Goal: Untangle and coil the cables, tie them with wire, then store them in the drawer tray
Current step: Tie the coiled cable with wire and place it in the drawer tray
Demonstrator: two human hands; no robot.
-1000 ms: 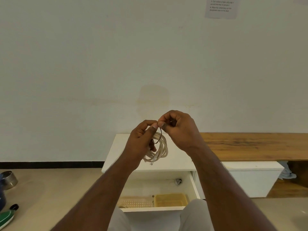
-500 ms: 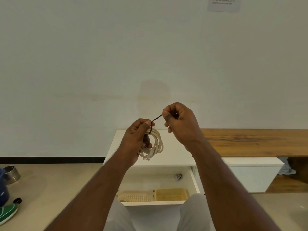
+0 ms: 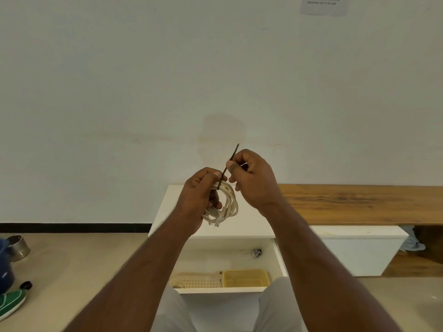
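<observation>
Since half a second ago the right hand (image 3: 254,180) has drawn the wire (image 3: 227,165) out straighter and higher, so its free end now sticks up past the knuckles instead of curving across to the other hand.

Behind everything stands a plain, matt off-white wall (image 3: 143,92) with a faint stain at its middle and a sheet of paper (image 3: 323,4) near the top right (its print is too small to read). A long wooden bench top (image 3: 359,202), brown with visible grain, runs along the wall's foot to the right. At its left end sits a smooth white cabinet (image 3: 165,212), and below it a white drawer (image 3: 280,259) stands pulled open. Along the drawer's front edge lie two rectangular plastic trays side by side: a pale perforated tray (image 3: 196,281) on the left and a yellow tray (image 3: 245,277) on the right. On the beige floor at the far left are a round steel bowl (image 3: 16,245) and a green shoe (image 3: 10,301).

The left hand (image 3: 199,197) has its fingers curled around a coil of cream cable (image 3: 227,207), round and several loops thick, held in the air above the cabinet top with clear plug ends hanging at its bottom. The right hand pinches the thin, dark, stiff wire between thumb and forefinger; the wire's lower end meets the top of the coil beside the left thumb.
</observation>
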